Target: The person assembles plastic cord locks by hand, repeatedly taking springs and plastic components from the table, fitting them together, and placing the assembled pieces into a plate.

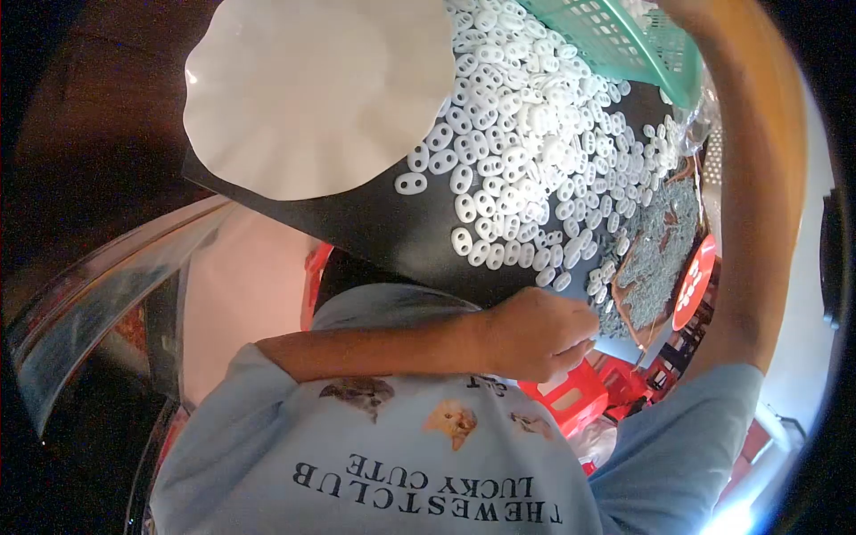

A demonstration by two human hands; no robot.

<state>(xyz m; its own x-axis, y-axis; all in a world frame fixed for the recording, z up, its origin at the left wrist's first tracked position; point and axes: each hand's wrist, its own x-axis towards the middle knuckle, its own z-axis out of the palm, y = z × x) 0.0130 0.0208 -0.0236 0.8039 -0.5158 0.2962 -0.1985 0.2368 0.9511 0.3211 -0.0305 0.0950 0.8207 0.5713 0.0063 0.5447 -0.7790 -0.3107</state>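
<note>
Our pale blue shirt [383, 481] – black lettering, an orange cat print – our white pieces [535, 134], green basket [597, 40], cream dish [312, 89], black tabletop [383, 227], red plate [688, 303]

1. A bare strip of worktop [374, 232] lies open between the scalloped white dish [312, 98] and the near edge.
2. Loose white two-holed pieces [535, 134] block the middle.
3. The green basket [615, 45] walls off the far right; a small dark gap shows below it.
4. The left hand [539, 334] fills the near edge; the right arm [758, 178] bounds the right side.
</note>
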